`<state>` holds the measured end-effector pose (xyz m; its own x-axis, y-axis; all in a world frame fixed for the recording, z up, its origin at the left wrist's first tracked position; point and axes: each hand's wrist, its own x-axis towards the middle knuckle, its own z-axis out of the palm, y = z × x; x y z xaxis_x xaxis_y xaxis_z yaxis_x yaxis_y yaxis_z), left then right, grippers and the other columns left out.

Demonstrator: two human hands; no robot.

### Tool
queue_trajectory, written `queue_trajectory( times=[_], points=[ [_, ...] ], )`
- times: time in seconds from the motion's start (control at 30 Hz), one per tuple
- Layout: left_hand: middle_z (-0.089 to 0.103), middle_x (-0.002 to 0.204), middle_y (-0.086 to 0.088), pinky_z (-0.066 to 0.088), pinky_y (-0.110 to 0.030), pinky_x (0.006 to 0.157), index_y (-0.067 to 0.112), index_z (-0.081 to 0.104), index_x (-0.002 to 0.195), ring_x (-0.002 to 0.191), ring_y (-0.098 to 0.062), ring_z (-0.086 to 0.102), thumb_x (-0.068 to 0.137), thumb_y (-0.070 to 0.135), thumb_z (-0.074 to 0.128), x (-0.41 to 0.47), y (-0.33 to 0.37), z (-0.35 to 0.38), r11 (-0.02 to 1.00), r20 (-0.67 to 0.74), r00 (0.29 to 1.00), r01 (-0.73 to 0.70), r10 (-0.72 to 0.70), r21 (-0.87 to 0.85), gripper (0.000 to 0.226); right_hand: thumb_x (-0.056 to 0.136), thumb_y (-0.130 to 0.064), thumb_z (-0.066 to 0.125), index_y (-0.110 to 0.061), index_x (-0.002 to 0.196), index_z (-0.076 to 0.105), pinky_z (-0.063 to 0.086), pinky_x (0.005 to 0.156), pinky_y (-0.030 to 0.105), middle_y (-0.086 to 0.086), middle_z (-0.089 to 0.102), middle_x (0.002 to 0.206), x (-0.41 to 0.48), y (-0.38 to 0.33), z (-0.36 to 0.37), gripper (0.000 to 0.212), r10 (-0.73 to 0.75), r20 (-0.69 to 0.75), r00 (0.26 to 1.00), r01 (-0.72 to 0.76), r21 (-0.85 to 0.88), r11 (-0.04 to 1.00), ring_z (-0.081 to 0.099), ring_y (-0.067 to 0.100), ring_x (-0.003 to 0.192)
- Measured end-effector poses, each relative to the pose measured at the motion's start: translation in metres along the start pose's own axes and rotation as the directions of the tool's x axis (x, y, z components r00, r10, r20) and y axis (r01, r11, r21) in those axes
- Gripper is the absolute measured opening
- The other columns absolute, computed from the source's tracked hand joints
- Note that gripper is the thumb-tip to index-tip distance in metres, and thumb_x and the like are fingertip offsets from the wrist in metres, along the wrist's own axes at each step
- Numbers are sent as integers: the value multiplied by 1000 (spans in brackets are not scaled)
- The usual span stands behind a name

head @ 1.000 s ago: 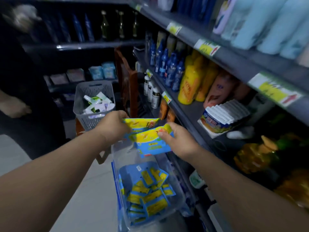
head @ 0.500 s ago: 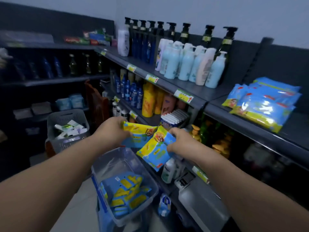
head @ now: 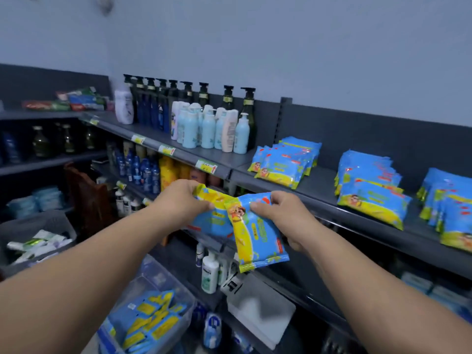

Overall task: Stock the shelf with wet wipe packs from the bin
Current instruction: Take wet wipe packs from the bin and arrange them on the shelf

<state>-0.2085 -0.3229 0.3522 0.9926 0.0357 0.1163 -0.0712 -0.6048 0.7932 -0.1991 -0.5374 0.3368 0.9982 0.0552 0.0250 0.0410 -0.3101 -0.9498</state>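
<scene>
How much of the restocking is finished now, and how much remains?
Done: stacks of wet wipe packs lie on the shelf. In hand: the left hand grips one pack, the right hand a second pack, neither shelved yet. Left: many packs lie in the clear bin.

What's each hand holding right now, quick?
Left hand: closed, gripping the rear wet wipe pack by its top edge.
Right hand: closed, pinching the front wet wipe pack near its top.
</scene>
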Motion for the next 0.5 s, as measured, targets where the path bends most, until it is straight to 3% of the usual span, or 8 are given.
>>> queue_trajectory(
  times=[0.07, 0.13, 0.23, 0.33, 0.4, 0.5],
  points=[
    [66, 78, -4, 52, -26, 50, 16, 60, 77, 64, -16, 61, 85, 23, 72, -1, 19, 15, 999, 32, 999, -28, 29, -37, 16, 88, -24, 70, -4, 84, 58, 57, 70, 44, 18, 70, 84, -10, -1, -22, 23, -49, -32, 998, 48, -43, 998, 67, 27, 73],
    [66, 83, -7, 56, -33, 56, 17, 58, 78, 69, -19, 62, 86, 21, 70, 0, 39, 31, 995, 46, 998, -43, 47, -88, 15, 92, -30, 63, -4, 85, 53, 48, 60, 31, 11, 60, 76, -19, -1, -47, 30, -79, -40, 996, 74, -119, 990, 58, 19, 65],
    [68, 87, -6, 53, -30, 60, 18, 59, 81, 74, -19, 63, 88, 18, 67, 4, 74, 62, 985, 80, 993, -71, 84, -157, 11, 98, -37, 52, -20, 73, 37, 32, 46, 17, -5, 41, 67, -30, -5, -95, 33, -90, -55, 994, 69, -314, 947, 37, 9, 53],
    [70, 103, -8, 57, -36, 74, 14, 64, 96, 90, -24, 66, 89, 15, 65, 8, 112, 97, 968, 105, 986, -102, 129, -228, 7, 96, -37, 51, -20, 75, 33, 29, 55, 28, -2, 38, 73, -35, -3, -151, 33, -97, -108, 989, 37, -462, 886, 35, 13, 61],
    [69, 104, -13, 59, -41, 68, 7, 63, 102, 88, -28, 66, 88, 18, 66, 10, 136, 121, 966, 119, 981, -121, 151, -227, 18, 94, -34, 52, -18, 79, 38, 33, 59, 31, 2, 45, 78, -41, -4, -190, 26, -99, -148, 984, 8, -519, 855, 42, 17, 66],
    [70, 102, -15, 56, -50, 79, 6, 64, 101, 89, -30, 66, 82, 28, 68, 12, 171, 152, 960, 111, 974, -169, 198, -224, 29, 93, -34, 54, -15, 81, 41, 36, 64, 36, 5, 48, 83, -48, -5, -244, 25, -159, -165, 973, 17, -638, 770, 45, 20, 73]
  ],
)
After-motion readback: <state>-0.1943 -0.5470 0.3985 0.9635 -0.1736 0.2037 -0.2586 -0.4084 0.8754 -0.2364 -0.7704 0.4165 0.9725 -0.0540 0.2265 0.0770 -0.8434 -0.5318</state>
